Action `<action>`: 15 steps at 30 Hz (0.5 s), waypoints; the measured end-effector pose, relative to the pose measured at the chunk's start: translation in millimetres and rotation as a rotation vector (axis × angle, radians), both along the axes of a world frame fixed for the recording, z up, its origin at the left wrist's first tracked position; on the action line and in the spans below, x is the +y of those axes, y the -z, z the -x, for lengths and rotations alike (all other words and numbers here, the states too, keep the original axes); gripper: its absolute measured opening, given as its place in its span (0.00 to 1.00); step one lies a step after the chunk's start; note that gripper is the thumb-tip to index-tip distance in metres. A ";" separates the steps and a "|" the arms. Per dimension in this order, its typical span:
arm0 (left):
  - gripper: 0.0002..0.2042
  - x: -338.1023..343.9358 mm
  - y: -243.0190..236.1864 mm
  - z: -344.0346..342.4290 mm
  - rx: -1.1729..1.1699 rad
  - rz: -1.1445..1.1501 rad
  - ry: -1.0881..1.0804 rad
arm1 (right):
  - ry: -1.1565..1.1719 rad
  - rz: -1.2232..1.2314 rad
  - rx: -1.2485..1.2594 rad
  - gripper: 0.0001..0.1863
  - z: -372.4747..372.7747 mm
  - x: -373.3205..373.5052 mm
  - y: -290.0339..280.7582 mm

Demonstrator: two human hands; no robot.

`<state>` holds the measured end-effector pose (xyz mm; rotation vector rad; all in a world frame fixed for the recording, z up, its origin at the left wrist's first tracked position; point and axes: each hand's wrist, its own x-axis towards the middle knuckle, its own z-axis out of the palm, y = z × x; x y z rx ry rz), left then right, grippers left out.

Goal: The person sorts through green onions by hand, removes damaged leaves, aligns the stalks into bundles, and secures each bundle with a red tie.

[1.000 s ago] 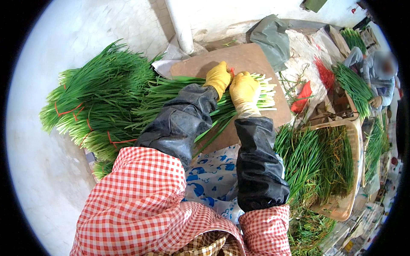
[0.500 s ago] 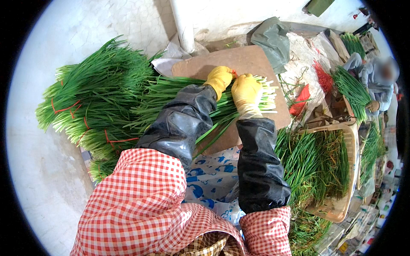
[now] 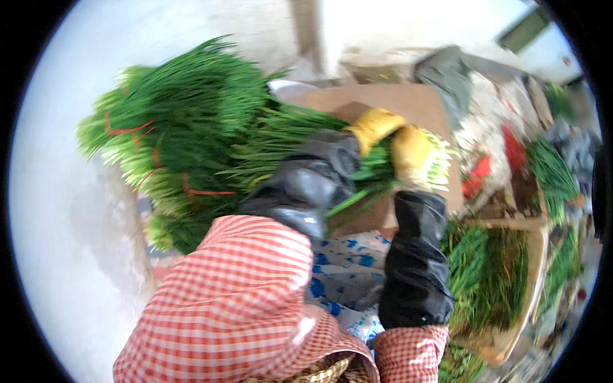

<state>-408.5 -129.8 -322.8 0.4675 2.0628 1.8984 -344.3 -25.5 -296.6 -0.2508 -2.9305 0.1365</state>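
Note:
A bundle of long green leafy stalks with pale ends point(image 3: 274, 137) lies across a brown board point(image 3: 345, 96). My left hand point(image 3: 378, 127), in a yellow glove, is closed on the bundle near its pale end. Just to its right, my right hand point(image 3: 414, 155), also gloved in yellow, grips the same bundle beside the white stalk ends. Motion blur hides the fingertips and anything small between them. Black sleeve covers run up both forearms. A tall pile of bundles bound with red ties point(image 3: 172, 102) stands left of the board.
A plastic crate of greens point(image 3: 491, 281) is at right, below loose red strands point(image 3: 514, 150) on a pale sack point(image 3: 485, 115). A grey-green cloth point(image 3: 444, 80) lies behind the board, near a white wall point(image 3: 402, 25). Another person point(image 3: 571, 147) sits at far right with a bundle.
The view has shifted and blurred, so the scene sits further right in the picture. Both hands stay on the bundle; the red tie seen between them earlier is no longer distinguishable.

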 end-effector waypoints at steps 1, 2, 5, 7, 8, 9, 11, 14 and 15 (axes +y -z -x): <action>0.16 10.4 -9.5 -6.4 -0.152 0.214 -0.052 | 0.017 0.000 0.042 0.12 -5.7 8.7 -1.5; 0.19 2.7 6.0 3.5 0.128 0.176 -0.101 | 0.005 -0.007 0.063 0.12 0.3 -2.5 -1.2; 0.15 -2.2 8.8 4.5 -0.008 0.232 -0.140 | -0.050 -0.008 0.085 0.13 -5.2 -10.7 -5.8; 0.11 -3.0 -1.4 -6.3 0.027 0.247 -0.204 | -0.058 -0.022 0.064 0.13 -5.3 -13.2 -5.6; 0.11 -2.9 -3.1 -12.2 0.089 0.308 -0.251 | -0.030 -0.005 0.048 0.12 -5.6 -13.4 -0.9; 0.11 -3.7 -4.4 -18.7 0.077 0.313 -0.252 | -0.002 0.011 0.032 0.13 -6.1 -13.1 4.1; 0.08 -7.6 -15.3 -33.2 0.430 0.209 -0.388 | -0.008 0.060 0.118 0.12 -8.4 -13.1 5.5; 0.05 3.1 -50.9 -79.6 0.823 0.376 -0.307 | -0.169 0.041 0.226 0.12 -7.5 12.6 21.2; 0.05 0.6 -46.5 -86.3 0.817 0.378 -0.307 | -0.139 0.235 0.199 0.14 -11.4 12.6 17.9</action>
